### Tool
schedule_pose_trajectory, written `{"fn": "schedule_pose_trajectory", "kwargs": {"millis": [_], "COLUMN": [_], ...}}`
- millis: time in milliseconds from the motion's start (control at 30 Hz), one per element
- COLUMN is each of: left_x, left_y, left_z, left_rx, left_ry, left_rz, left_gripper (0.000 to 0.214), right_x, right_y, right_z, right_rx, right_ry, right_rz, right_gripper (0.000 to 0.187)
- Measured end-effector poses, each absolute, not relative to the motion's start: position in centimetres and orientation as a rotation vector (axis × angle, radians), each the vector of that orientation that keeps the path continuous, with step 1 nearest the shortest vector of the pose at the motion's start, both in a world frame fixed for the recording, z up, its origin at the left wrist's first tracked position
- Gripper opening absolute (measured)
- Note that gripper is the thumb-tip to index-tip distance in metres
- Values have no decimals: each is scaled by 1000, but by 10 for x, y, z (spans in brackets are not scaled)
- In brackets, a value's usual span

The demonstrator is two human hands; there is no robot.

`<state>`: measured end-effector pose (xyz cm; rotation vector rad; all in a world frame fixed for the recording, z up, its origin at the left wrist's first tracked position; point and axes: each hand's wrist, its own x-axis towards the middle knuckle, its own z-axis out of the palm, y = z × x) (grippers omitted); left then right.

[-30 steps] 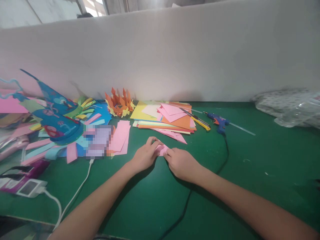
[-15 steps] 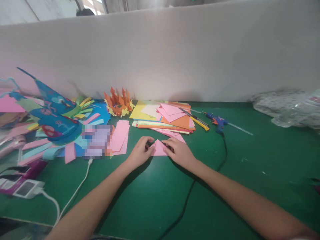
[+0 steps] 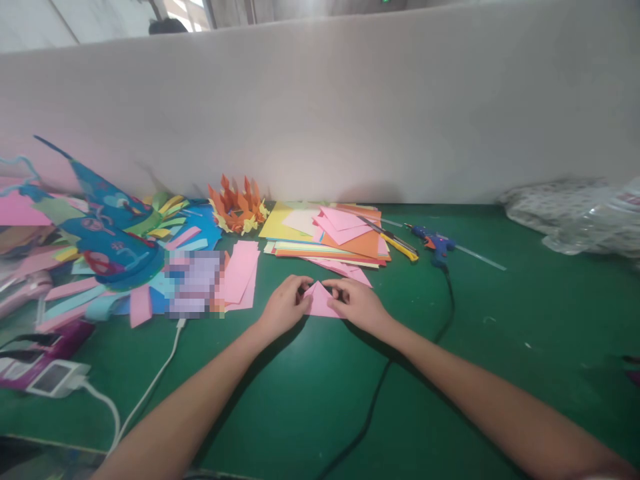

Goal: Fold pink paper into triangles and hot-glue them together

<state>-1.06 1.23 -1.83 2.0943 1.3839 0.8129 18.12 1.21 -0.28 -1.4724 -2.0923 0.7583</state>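
Note:
A small folded pink paper (image 3: 320, 303), triangular with its point away from me, lies on the green table (image 3: 500, 347). My left hand (image 3: 284, 308) pinches its left edge with curled fingers. My right hand (image 3: 357, 305) grips its right side, fingers bent over the top. Both hands meet at the paper in the middle of the table.
A stack of coloured paper sheets (image 3: 330, 237) lies just beyond the hands, with a yellow utility knife (image 3: 395, 241) and a blue glue gun (image 3: 436, 245) to its right; its black cord (image 3: 380, 387) runs under my right forearm. Paper crafts (image 3: 115, 233) crowd the left, a plastic bag (image 3: 575, 213) the right.
The paper went from a small wad hidden between my hands to an unfolded triangle. Both hands shifted slightly away from me and apart, then closed in on the triangle's sides.

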Motion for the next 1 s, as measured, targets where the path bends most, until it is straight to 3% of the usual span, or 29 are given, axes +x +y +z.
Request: {"fn": "schedule_pose_trajectory", "kwargs": {"millis": [200, 367, 767, 1000], "left_x": [-12, -14, -24, -32], "left_y": [13, 11, 14, 18], "left_z": [-14, -12, -4, -2], "left_rx": [2052, 2137, 2600, 2643], "left_ry": [1335, 1260, 1023, 820], "left_rz": [841, 859, 639, 576], "left_gripper": [8, 10, 11, 16], "right_x": [182, 183, 185, 186], "right_y": [12, 8, 1, 1], "right_z": [-7, -7, -15, -19], "right_rx": [-1454, -1348, -948, -819], "right_ry": [-2034, -2127, -2566, -2590], "right_rz": [758, 627, -70, -257], "right_gripper": [17, 7, 21, 28]}}
